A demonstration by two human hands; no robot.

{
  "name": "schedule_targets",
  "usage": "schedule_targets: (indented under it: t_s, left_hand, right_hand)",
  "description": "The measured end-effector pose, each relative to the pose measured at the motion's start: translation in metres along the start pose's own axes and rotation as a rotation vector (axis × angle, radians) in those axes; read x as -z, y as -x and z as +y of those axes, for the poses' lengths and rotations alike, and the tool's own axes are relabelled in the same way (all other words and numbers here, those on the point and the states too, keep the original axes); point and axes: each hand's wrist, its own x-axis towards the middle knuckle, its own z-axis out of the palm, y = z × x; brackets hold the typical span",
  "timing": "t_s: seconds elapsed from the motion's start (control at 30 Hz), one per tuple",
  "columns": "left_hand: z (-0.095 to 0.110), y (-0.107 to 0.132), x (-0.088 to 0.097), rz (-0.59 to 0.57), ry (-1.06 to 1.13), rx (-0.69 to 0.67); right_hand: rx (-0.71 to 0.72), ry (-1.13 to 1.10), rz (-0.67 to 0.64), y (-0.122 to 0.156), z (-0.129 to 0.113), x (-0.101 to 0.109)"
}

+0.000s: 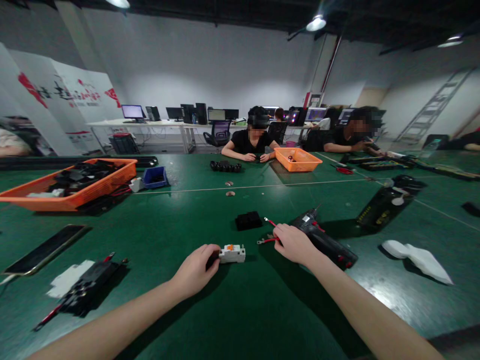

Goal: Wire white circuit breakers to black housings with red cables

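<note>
My left hand [195,270] is closed around the dark end of a small white circuit breaker [232,253] with an orange switch, which lies on the green table [243,310]. My right hand [293,243] is closed on a short red wire [267,240] with metal lugs. Just beyond that hand lies a black electric screwdriver [323,239]. A small black block [248,220] sits a little farther out, between the two hands.
At the left are an orange tray of black parts [71,186], a blue bin [155,176], a flat dark panel [43,250] and a black part with red wires [84,290]. White wrapping [416,256] lies right. Two people work across the table by another orange tray [298,160].
</note>
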Motion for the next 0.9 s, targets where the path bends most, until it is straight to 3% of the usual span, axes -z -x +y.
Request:
schedule_targets:
  t_s: [0.37, 0.63, 0.9]
  left_hand:
    - [-0.0019, -0.0005, 0.0014, -0.016, 0.034, -0.010]
    - [-0.0032, -0.0011, -0.0013, 0.017, -0.017, -0.051]
    - [-0.0014, 0.0006, 0.0014, -0.021, 0.041, -0.021]
  right_hand:
    - [0.025, -0.241, 0.013, -0.0036, 0.0024, -0.0053]
    - [0.019, -0.271, -0.010, -0.0047, 0.0029, -0.0054]
    - [0.042, -0.269, 0.011, -0.0030, 0.0035, -0.0053]
